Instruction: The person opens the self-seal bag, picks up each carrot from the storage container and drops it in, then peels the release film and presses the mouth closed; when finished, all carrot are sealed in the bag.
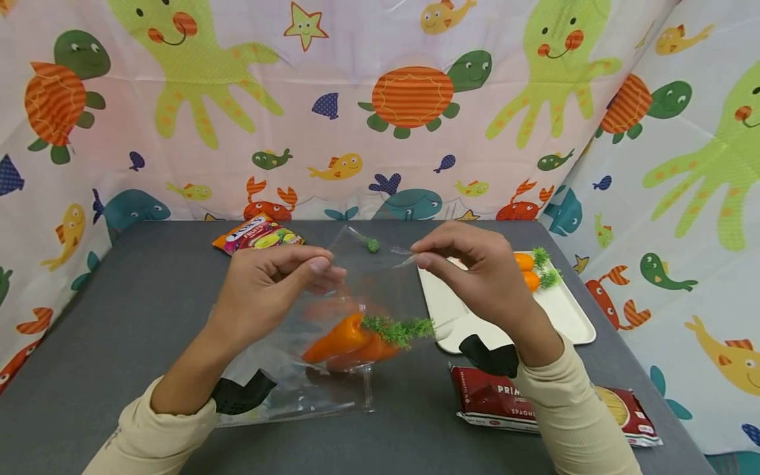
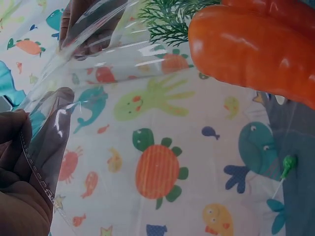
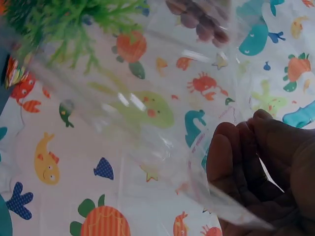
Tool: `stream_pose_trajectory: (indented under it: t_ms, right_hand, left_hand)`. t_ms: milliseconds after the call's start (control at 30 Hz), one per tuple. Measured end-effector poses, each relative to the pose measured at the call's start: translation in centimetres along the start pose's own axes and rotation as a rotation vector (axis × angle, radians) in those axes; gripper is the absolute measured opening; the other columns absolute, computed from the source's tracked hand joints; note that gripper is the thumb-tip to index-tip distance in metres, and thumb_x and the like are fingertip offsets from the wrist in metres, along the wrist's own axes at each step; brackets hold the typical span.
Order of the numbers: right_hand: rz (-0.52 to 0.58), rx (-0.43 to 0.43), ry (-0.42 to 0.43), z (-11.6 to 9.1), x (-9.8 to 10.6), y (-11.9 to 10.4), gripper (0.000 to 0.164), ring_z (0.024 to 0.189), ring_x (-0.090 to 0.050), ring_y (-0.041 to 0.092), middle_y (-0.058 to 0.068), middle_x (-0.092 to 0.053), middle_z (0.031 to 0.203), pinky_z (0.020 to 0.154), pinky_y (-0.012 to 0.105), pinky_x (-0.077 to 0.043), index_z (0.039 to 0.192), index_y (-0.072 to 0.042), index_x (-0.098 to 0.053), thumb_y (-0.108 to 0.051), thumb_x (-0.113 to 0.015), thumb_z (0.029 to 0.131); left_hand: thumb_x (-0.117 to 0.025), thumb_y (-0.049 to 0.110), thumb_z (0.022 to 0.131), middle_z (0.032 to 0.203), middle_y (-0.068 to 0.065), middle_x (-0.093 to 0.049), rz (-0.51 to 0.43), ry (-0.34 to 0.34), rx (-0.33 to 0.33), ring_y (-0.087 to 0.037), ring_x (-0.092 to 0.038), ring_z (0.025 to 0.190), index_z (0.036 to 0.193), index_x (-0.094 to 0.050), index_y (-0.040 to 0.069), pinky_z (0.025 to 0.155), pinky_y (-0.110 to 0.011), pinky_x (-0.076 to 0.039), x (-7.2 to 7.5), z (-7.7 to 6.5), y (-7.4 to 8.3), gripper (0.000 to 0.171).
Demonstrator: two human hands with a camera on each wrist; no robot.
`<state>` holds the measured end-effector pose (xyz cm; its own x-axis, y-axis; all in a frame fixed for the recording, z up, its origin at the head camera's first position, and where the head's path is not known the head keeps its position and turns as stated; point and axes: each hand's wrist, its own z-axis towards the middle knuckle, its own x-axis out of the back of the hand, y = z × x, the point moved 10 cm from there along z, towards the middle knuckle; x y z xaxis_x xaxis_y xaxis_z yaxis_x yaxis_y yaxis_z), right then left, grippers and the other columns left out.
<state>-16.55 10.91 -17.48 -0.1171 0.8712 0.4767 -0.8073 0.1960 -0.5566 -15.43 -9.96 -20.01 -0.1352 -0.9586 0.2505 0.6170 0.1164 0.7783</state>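
Note:
My left hand and right hand each pinch one side of the top edge of a clear plastic bag, held up over the table. Inside, low in the bag, lie orange carrots with feathery green tops. The left wrist view shows the orange carrots close up, and fingers gripping the clear film. In the right wrist view, the thumb and fingers of the right hand hold the bag's edge. Another clear bag lies flat on the table below.
A cream tray with more orange carrots stands at the right. A red spaghetti packet lies in front of it, partly behind the right forearm. A sweets packet and a small green ball on a thin stick lie farther back.

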Motion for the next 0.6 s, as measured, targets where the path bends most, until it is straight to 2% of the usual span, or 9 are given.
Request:
stream_pose_trajectory:
  t_ms: [200,300,333,467,600]
  right_hand:
    - [-0.167,0.092,-0.012,-0.1,-0.1,-0.8,0.024,0.075,-0.057,0.011,0.001,-0.068,0.085,0.060,0.020,-0.045,0.095,0.000,-0.075,0.012,-0.077,0.074]
    - [-0.230,0.129,-0.019,-0.3,-0.1,-1.1,0.013,0.074,-0.059,0.011,0.003,-0.067,0.085,0.062,0.019,-0.047,0.096,0.000,-0.075,-0.004,-0.076,0.083]
    - [-0.256,0.147,-0.023,-0.4,-0.2,-1.2,0.015,0.074,-0.060,0.012,0.003,-0.066,0.086,0.063,0.019,-0.049,0.097,0.000,-0.075,-0.011,-0.073,0.087]
    - [-0.373,0.228,-0.035,-0.9,-0.6,-1.8,0.040,0.076,-0.062,0.016,0.007,-0.065,0.088,0.063,0.024,-0.053,0.099,0.001,-0.074,-0.036,-0.057,0.097]
    - [-0.462,0.277,-0.019,-1.1,-0.6,-2.4,0.039,0.079,-0.061,0.021,0.010,-0.065,0.089,0.062,0.031,-0.055,0.099,0.002,-0.074,-0.032,-0.054,0.099]
  left_hand:
    - [-0.064,-0.006,0.090,0.088,-0.006,-0.074,0.018,0.001,0.009,-0.019,-0.073,0.076,0.104,-0.072,-0.004,0.068,-0.034,-0.058,0.0,0.0,-0.1,0.017]
    - [-0.064,-0.007,0.090,0.088,-0.006,-0.074,0.020,0.000,0.006,-0.018,-0.073,0.076,0.104,-0.072,-0.004,0.068,-0.034,-0.058,0.1,0.0,-0.1,0.017]
    - [-0.064,-0.007,0.090,0.088,-0.006,-0.074,0.020,0.000,0.004,-0.018,-0.073,0.076,0.105,-0.072,-0.004,0.068,-0.034,-0.058,0.1,0.0,-0.1,0.017]
    - [-0.064,-0.008,0.090,0.088,-0.007,-0.074,0.018,-0.001,-0.006,-0.019,-0.073,0.077,0.105,-0.072,-0.004,0.069,-0.034,-0.058,0.1,0.0,0.0,0.018]
    - [-0.064,-0.008,0.090,0.088,-0.007,-0.074,0.023,-0.002,-0.012,-0.018,-0.073,0.077,0.105,-0.072,-0.004,0.068,-0.034,-0.058,0.2,0.0,0.0,0.018]
